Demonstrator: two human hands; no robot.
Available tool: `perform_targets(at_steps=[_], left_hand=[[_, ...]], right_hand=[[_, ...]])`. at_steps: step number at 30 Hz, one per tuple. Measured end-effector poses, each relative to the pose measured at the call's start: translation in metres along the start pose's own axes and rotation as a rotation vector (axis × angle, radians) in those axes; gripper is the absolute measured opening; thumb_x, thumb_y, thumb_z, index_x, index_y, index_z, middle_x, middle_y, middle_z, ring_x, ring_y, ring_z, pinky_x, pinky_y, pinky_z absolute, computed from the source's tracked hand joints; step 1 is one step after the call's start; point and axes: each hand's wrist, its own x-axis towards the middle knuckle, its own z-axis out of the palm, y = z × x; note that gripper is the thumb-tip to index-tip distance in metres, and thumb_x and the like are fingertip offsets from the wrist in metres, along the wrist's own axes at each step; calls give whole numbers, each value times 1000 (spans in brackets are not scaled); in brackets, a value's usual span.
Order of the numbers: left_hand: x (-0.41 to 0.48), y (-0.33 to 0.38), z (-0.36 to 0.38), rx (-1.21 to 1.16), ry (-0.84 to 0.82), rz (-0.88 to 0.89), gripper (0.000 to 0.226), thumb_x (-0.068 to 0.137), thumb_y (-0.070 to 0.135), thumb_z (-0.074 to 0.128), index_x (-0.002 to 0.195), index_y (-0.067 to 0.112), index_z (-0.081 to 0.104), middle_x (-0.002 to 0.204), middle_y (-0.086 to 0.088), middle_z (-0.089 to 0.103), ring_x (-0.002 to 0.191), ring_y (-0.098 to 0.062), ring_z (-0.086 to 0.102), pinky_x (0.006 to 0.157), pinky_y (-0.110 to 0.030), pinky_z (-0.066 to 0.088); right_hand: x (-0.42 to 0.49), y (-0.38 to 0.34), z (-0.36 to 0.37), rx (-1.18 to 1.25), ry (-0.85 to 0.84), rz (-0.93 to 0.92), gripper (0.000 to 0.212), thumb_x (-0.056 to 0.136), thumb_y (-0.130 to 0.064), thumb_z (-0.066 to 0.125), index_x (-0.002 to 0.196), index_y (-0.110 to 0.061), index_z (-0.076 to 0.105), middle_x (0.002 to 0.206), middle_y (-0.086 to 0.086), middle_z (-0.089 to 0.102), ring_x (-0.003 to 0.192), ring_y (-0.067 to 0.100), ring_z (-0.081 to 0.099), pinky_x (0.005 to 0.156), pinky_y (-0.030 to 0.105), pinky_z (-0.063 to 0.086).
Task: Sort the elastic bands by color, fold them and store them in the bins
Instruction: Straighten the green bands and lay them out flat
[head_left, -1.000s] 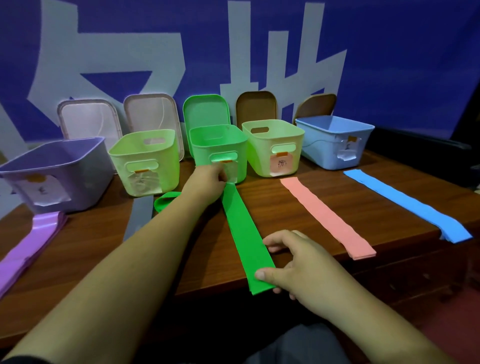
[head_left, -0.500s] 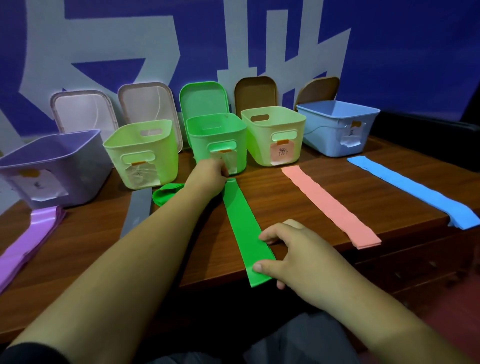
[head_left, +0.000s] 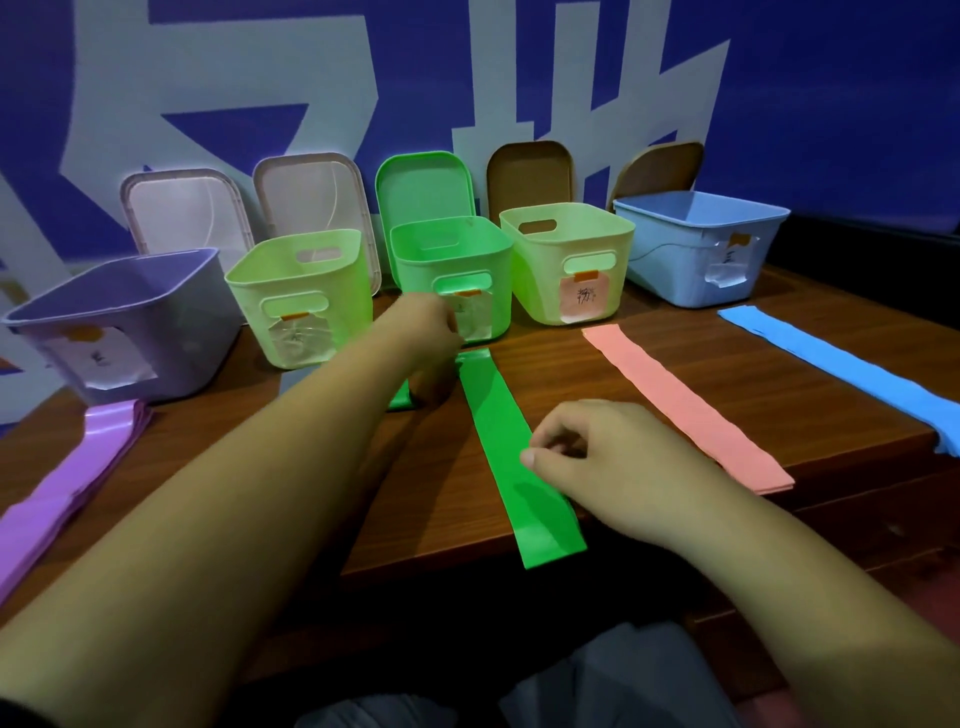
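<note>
The right hand (head_left: 613, 467) is nearest the viewer and rests on the near half of the green band (head_left: 493, 431). Its thumb and curled forefinger pinch the band's right edge. Nearer than this hand, the band's end overhangs the front edge of the worktop (head_left: 561, 379).

To the right of the right hand there is a strip of bare wood, then the pink band (head_left: 685, 410). It lies flat with its near end at the front edge. Further right, past more bare wood, the blue band (head_left: 841, 364) droops over the worktop's right edge and is cut off by the frame. Well to the left of the left forearm, the purple band (head_left: 67, 483) is cut off at the left border.

The left hand (head_left: 426, 332) is at the green band's far end, just in front of the green bin (head_left: 493, 270). Its fingers curl down behind the back of the hand, so it cannot be told whether they grip the band. A second green piece (head_left: 400, 402) shows under the wrist, mostly hidden. A grey strip (head_left: 292, 382) shows left of the forearm.

The bins stand in one row. Left of the left hand are the light green bin (head_left: 343, 270) and the purple bin (head_left: 171, 312). To its right are the pale green bin (head_left: 623, 260) and the blue bin (head_left: 670, 260). Each front carries a label. The pink label (head_left: 582, 299) on the pale green bin bears handwriting too blurred to read, and the other labels are no clearer.

Behind the row, a green lid (head_left: 423, 182) stands upright, with pale lids (head_left: 311, 197) to its left and brown lids (head_left: 530, 176) to its right. They stand before a blue banner (head_left: 831, 104) whose large white characters are cut off.
</note>
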Motion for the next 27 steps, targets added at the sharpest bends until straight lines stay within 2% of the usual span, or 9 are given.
perform_targets(at_steps=[4, 6, 10, 13, 15, 19, 22, 24, 27], left_hand=[[-17, -27, -42, -93, -40, 41, 9, 98, 25, 70, 102, 21, 77, 91, 6, 71, 83, -11, 66, 74, -30, 49], [-31, -45, -56, -123, -86, 68, 8, 98, 27, 71, 103, 24, 77, 93, 10, 71, 86, -8, 66, 77, -31, 50], [-50, -75, -59, -127, -142, 75, 7, 98, 29, 72, 103, 34, 74, 101, 14, 70, 94, -5, 65, 83, -30, 54], [-54, -92, -48, -77, -146, 60, 10, 96, 34, 75, 105, 37, 74, 104, 15, 70, 99, -7, 65, 88, -34, 58], [-54, -101, -40, -11, -126, 87, 14, 95, 33, 76, 108, 35, 75, 106, 14, 70, 99, -7, 65, 89, -36, 59], [-52, -114, -30, 107, -47, 216, 15, 94, 23, 76, 109, 29, 76, 103, 14, 63, 97, -11, 63, 82, -26, 48], [-49, -120, -24, 83, 21, 272, 17, 91, 26, 81, 107, 28, 75, 100, 12, 60, 93, -12, 60, 84, -32, 50], [-47, -123, -22, 53, 69, 286, 16, 90, 23, 82, 104, 25, 76, 98, 11, 61, 90, -12, 60, 83, -35, 52], [-42, -128, -22, 45, 130, 253, 10, 91, 17, 79, 100, 21, 77, 97, 5, 64, 90, -18, 63, 82, -41, 56]], right_hand=[[31, -14, 1, -18, -34, -26, 19, 100, -51, 67, 102, -35, 77, 102, -15, 71, 91, 2, 64, 71, 26, 50], [49, -22, 6, -43, -43, -58, 21, 100, -51, 66, 102, -34, 78, 101, -14, 70, 90, 5, 64, 70, 28, 49], [88, -37, 12, -70, -74, -110, 24, 100, -51, 66, 96, -31, 78, 94, -11, 73, 88, 8, 66, 77, 31, 56], [120, -44, 18, -86, -129, -125, 23, 102, -50, 65, 96, -32, 78, 93, -13, 71, 85, 5, 63, 67, 27, 46], [143, -44, 25, -108, -160, -142, 20, 102, -47, 65, 98, -32, 78, 96, -15, 71, 89, 6, 64, 70, 27, 46], [182, -46, 38, -226, -228, -177, 17, 103, -42, 65, 107, -33, 79, 106, -12, 72, 101, 10, 65, 83, 32, 53], [203, -49, 47, -256, -241, -204, 18, 103, -42, 64, 109, -33, 79, 109, -11, 72, 100, 10, 65, 89, 35, 56], [211, -46, 55, -247, -217, -225, 19, 104, -45, 62, 110, -36, 78, 107, -13, 71, 95, 7, 65, 86, 34, 57], [215, -37, 60, -222, -168, -248, 20, 105, -44, 61, 110, -36, 79, 98, -17, 70, 87, 1, 63, 73, 25, 53]])
